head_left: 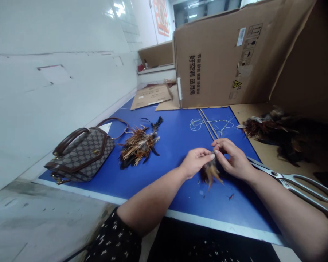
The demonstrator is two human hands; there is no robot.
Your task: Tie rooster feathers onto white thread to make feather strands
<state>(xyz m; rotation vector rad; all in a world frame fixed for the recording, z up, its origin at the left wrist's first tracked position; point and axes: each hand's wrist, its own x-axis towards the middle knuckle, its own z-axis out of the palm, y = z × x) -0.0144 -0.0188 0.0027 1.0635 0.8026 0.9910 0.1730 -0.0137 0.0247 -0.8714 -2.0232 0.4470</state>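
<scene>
My left hand [195, 162] and my right hand [233, 159] meet over the blue tabletop, fingertips pinched together. Between them they grip the top of a small bunch of brown and grey feathers [211, 173], whose tips fan out toward me. Two thin sticks [207, 123] run from the far side down to my fingers; whether the feathers touch them is hidden. Loose pale thread [197, 124] lies in loops across the sticks. Beside my right forearm rest silver-handled scissors [282, 177], blades pointing toward my right hand.
A pile of brown and black feathers [138, 146] lies left of my hands, near a patterned handbag [83, 154]. More dark feathers [270, 127] sit on cardboard at right. A large cardboard box [215, 72] stands behind, with flat cardboard [152, 95] to its left.
</scene>
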